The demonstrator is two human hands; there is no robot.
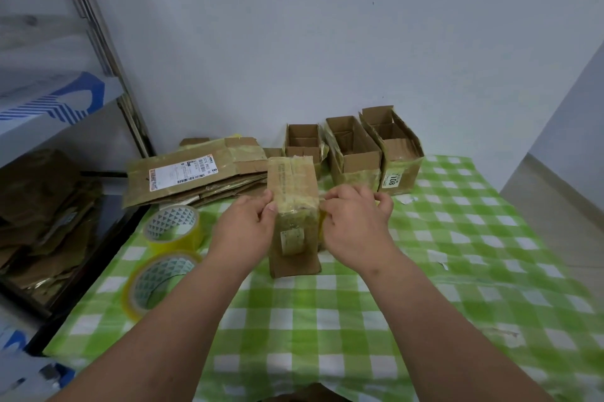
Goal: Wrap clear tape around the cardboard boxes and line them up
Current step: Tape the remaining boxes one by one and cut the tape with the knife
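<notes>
A closed cardboard box (294, 185), shiny with tape, stands on the green checked tablecloth (327, 336) at the middle. My left hand (246, 228) presses its left side with the thumb at the top edge. My right hand (354, 225) is against its right side, fingers curled over something yellowish that is mostly hidden, possibly a tape roll. Three open cardboard boxes (304, 143) (354, 153) (394, 146) stand in a row behind, by the wall. Two rolls of clear yellowish tape (173, 228) (157, 280) lie at the left of the table.
Flattened cardboard boxes (192, 172) are stacked at the back left of the table. A metal shelf (98, 25) with more cardboard (42, 215) stands to the left. A white wall runs behind. Small paper scraps (438, 257) lie at the right.
</notes>
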